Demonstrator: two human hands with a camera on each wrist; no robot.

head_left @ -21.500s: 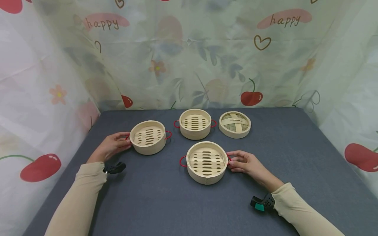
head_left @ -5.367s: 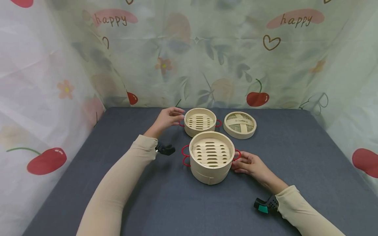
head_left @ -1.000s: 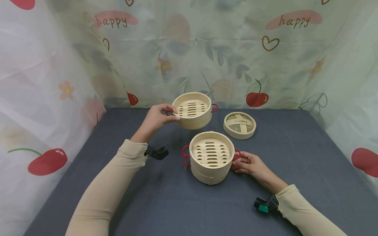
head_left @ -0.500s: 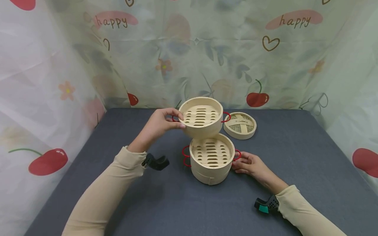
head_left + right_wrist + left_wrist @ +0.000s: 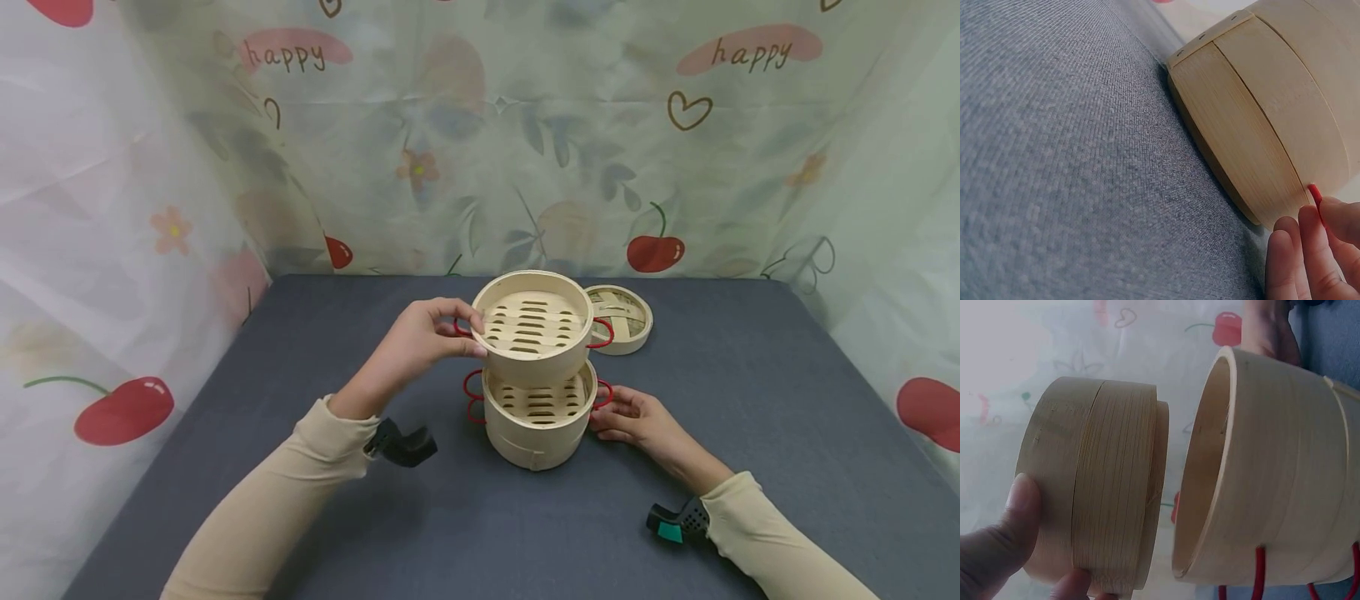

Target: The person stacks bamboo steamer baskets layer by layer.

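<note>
My left hand (image 5: pixel 423 346) holds a bamboo steamer basket (image 5: pixel 536 368) by its left side, thumb on the outer wall. It hangs upright over two stacked steamer baskets (image 5: pixel 534 448), covering the back of the top one's slatted floor in the head view. From the left wrist, a gap shows between the held basket (image 5: pixel 1110 481) and the open rim of the stack (image 5: pixel 1279 469). Low on the stack's right side, my right hand (image 5: pixel 648 427) pinches a red handle (image 5: pixel 1316 195) of the bottom basket. Red loop handles (image 5: pixel 474 385) stick out on the stack's left.
Behind the held basket and partly hidden by it, a woven bamboo lid (image 5: pixel 633 325) lies on the dark grey tablecloth (image 5: pixel 750 392). Printed curtains (image 5: pixel 360 208) rise at the table's back and both sides.
The left hand has carried its basket from the back of the table rightward and nearer, over the stack. My right hand stays at the bottom basket's handle.
</note>
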